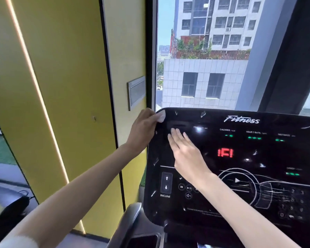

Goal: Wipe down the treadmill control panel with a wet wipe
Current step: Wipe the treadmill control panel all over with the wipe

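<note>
The black glossy treadmill control panel (240,203) fills the lower right, lit with red digits and green bars and marked with white smudges. My left hand (143,129) grips the panel's upper left corner, pinching a small white wet wipe (160,116) against the edge. Fingers together, my right hand (184,151) lies flat on the panel's upper left area, just right of the left hand, with nothing visible in it.
A yellow wall (61,86) with a light strip and a grey wall plate (136,92) stands left of the panel. A window (204,59) behind shows buildings. A cup holder recess (143,240) sits below the panel's left edge.
</note>
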A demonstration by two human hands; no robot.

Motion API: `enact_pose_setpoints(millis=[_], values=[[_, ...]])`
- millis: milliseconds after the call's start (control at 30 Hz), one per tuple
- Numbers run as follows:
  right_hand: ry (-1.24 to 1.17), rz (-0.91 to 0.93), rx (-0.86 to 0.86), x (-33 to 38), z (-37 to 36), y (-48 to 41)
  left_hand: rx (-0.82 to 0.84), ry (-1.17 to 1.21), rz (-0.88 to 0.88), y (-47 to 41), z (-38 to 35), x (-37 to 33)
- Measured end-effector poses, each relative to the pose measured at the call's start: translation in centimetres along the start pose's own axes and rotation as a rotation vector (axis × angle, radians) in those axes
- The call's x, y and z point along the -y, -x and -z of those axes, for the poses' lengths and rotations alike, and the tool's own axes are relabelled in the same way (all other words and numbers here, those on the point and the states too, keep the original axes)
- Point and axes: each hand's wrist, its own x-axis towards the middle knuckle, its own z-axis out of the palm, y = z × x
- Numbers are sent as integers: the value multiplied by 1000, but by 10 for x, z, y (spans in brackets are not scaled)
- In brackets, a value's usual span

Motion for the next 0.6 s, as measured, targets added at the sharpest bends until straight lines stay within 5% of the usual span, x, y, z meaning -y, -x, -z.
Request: enact_pose_setpoints(millis=[133,267,367,500,600], values=[[11,28,19,-2,4,1,119,-61,-250,-1,2,-4],[24,54,29,-3,3,2,68,-40,-45,-7,7,-5],[29,64,27,-4,3,3,248,-100,-263,1,9,-10],[120,106,48,-6,3,4,93,-6,-28,-5,14,-3],[173,105,75,-6,2,3,283,-54,-206,7,16,-13]])
